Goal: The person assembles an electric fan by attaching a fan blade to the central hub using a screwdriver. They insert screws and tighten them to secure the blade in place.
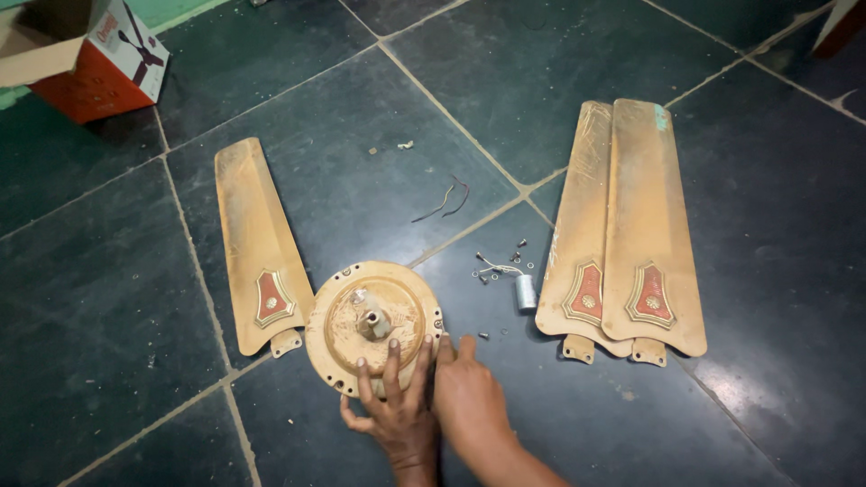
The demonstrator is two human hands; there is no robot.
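A round tan ceiling-fan motor housing (372, 320) lies on the dark tiled floor with a short shaft sticking up at its middle. My left hand (394, 406) rests on its near rim, fingers spread over the edge. My right hand (467, 390) presses against the housing's right near side, thumb up. One tan fan blade (257, 242) with a red emblem lies at the housing's left, its bracket close to the rim. Two more blades (631, 225) lie side by side to the right.
A small grey cylindrical capacitor (525, 292) with several loose screws and wire bits (501, 264) lies between housing and right blades. Thin loose wires (444, 200) lie farther back. An open orange-and-white cardboard box (86, 56) stands at the far left corner.
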